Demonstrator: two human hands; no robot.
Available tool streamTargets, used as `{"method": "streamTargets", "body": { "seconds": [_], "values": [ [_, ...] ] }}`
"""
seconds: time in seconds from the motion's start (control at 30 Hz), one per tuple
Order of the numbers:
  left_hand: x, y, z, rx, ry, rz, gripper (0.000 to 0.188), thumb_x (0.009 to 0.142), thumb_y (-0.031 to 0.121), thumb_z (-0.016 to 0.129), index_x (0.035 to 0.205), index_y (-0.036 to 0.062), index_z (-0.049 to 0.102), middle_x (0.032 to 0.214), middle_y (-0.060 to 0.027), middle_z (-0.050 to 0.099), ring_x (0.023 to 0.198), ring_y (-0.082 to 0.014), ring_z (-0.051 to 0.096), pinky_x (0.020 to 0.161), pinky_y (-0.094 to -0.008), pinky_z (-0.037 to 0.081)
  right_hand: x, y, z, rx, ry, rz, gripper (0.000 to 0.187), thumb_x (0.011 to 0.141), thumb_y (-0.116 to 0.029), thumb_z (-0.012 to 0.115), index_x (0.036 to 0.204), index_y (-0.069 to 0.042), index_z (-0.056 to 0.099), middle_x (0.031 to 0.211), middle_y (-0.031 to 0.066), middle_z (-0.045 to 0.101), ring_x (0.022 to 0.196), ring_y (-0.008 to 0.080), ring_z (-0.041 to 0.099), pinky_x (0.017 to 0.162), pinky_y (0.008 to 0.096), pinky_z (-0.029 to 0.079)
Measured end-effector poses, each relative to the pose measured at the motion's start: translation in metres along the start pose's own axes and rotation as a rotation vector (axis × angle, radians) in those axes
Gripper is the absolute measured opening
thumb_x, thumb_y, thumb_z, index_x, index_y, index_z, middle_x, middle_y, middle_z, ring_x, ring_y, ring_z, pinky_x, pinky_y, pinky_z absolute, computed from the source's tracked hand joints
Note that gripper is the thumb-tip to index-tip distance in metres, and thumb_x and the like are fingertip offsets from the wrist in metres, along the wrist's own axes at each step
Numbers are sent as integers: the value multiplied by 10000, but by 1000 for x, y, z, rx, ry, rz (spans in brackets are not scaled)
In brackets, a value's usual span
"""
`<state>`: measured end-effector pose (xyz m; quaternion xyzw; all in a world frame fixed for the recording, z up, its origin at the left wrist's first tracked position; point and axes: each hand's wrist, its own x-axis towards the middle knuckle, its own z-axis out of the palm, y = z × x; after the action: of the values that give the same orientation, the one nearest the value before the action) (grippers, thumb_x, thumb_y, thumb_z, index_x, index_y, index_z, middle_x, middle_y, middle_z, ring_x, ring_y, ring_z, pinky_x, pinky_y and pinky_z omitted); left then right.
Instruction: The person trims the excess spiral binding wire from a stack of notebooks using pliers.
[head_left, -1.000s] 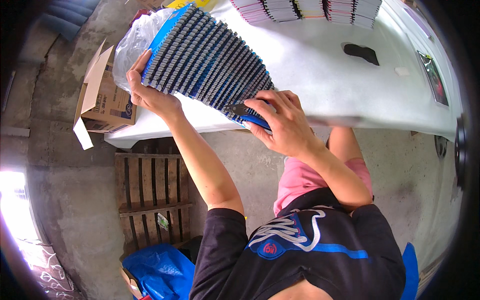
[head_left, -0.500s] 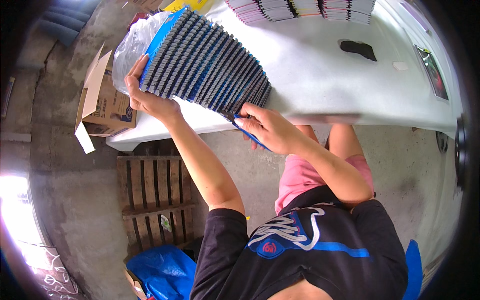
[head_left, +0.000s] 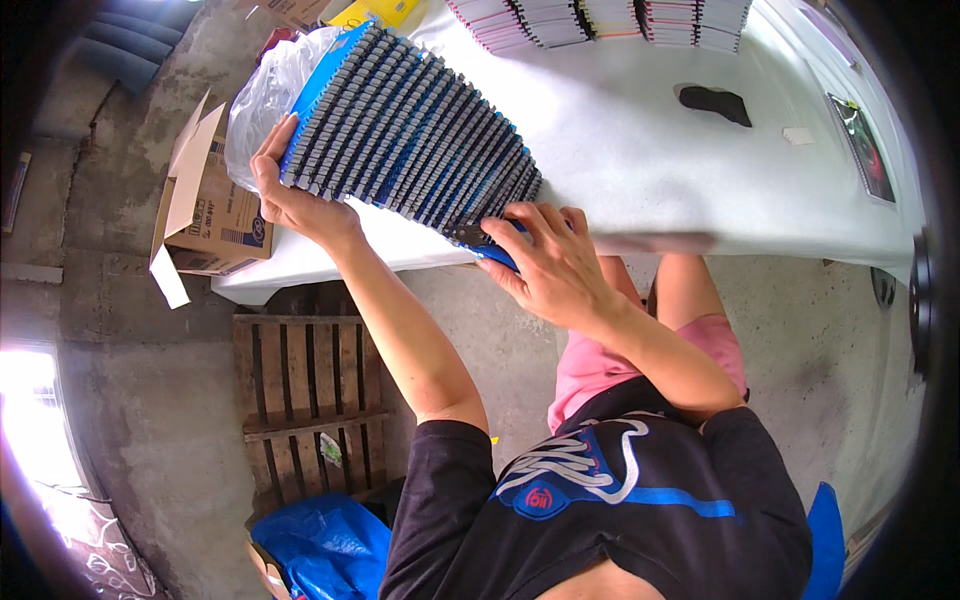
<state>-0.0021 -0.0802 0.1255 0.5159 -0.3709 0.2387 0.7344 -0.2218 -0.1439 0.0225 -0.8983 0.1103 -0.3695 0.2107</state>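
A tall stack of ring-bound notebooks with blue covers leans on the white-covered table, its dark bound edges toward me. My left hand grips the stack's left end, fingers behind the blue cover and thumb hidden. At the near right corner, my right hand is bent around a blue notebook at the end of the stack. Its fingers lie over the bound edge and its thumb is underneath. How far that notebook is apart from the others is hidden by the hand.
Rows of other bound books stand at the table's far edge. A black flat piece and a dark picture sheet lie to the right. Left are a clear plastic bag and an open cardboard box. A wooden pallet is below.
My right hand has shifted slightly right and turned, its fingers now spread over the notebook's edge. The blue cover that stuck out below the hand is mostly out of sight. My left hand stays put.
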Motion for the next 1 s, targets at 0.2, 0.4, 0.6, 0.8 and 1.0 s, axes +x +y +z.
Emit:
{"method": "streamTargets", "body": {
  "seconds": [0.2,0.4,0.6,0.8,1.0],
  "values": [
    [0,1,-1,12,-5,-7,513,935,373,348,985,-36,653,928,-158,675,752,-223,691,650,-329,615,3,1,1,141,-29,-14,247,863,-299,600,1022,-124,530,919,69,545,787,220,564,661,385,432],
    [-1,3,1,-1,17,-28,510,933,370,346,983,-33,655,932,-165,675,743,-225,692,645,-334,617,15,8,-8,1238,-533,605,258,956,-290,499,927,-33,494,756,45,590,609,103,595,502,222,445],
    [0,0,-3,22,-9,-3,518,932,370,339,982,-38,655,937,-167,673,759,-223,690,660,-339,616,-3,0,2,540,-119,277,312,896,-348,568,1043,-79,516,873,76,571,805,224,589,721,381,450],
    [0,-1,-1,29,6,-6,529,931,377,329,986,-37,653,932,-164,672,765,-227,689,666,-348,615,-7,4,7,141,44,41,348,845,-324,620,1102,-115,516,1032,110,547,964,287,537,848,445,372],
    [0,2,-1,22,-9,-25,516,931,370,334,979,-31,655,933,-162,673,762,-218,691,652,-332,617,-1,2,9,194,-66,58,278,860,-296,608,1049,-109,529,947,96,566,839,267,586,721,409,452]
  ]
}}
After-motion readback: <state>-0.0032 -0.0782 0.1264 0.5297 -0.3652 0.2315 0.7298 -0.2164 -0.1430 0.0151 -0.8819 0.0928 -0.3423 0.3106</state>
